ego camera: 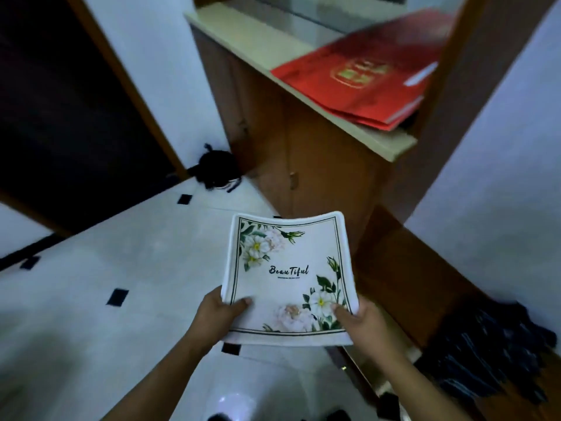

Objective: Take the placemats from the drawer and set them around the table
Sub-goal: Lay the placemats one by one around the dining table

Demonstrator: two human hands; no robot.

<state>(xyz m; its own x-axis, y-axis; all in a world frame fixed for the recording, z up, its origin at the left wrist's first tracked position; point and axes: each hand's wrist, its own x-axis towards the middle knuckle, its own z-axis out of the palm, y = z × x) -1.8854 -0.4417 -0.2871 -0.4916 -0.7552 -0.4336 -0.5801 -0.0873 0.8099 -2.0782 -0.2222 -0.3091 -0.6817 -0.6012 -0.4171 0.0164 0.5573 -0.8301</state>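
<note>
Floor (91, 284) of pale glossy tile with small dark diamond insets fills the lower left of the view. A wooden cabinet (303, 153) with a light countertop stands ahead on the right, and red folders (358, 74) lie stacked on that top, partly overhanging its edge. A dark bag-like object (217, 167) sits on the floor at the cabinet's foot — too blurred to identify. Dark striped fabric (485, 350) lies at the lower right. Placemats (288, 281), white with green-and-white flowers and the word "Beautiful", are held in a stack above the floor, near the cabinet. The left hand (217, 314) clasps the near left corner and the right hand (361, 322) the near right edge — thumbs on top, fingers curled under.
</note>
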